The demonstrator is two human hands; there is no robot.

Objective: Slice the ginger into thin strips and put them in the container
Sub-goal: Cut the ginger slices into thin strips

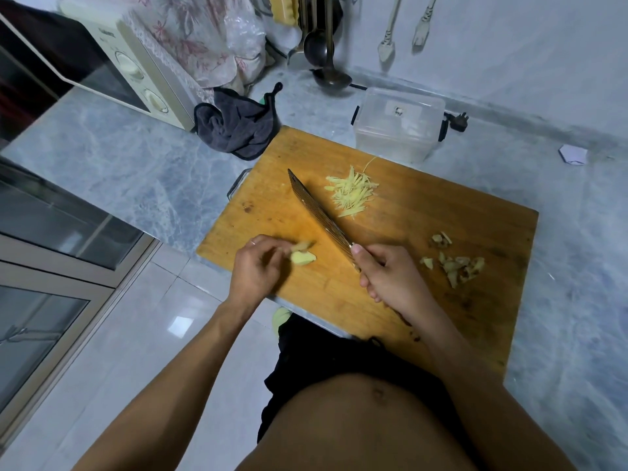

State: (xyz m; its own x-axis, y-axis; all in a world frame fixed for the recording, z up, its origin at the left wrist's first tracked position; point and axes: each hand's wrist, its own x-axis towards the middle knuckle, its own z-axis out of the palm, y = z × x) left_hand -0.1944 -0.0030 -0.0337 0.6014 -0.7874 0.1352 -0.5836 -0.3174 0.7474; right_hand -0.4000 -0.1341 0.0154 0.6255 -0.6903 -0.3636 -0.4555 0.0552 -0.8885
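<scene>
A wooden cutting board lies on the marble counter. My left hand pinches peeled ginger pieces at the board's near left. My right hand grips the handle of a long knife; its blade lies flat on the board, pointing away to the upper left. A pile of thin ginger strips sits just right of the blade. Ginger peel scraps lie to the right of my right hand. A clear plastic container with its lid on stands just beyond the board's far edge.
A dark cloth lies at the board's far left corner. A microwave stands at the back left. Ladles hang at the back, and a plug lies right of the container. The counter edge runs under the board's near side.
</scene>
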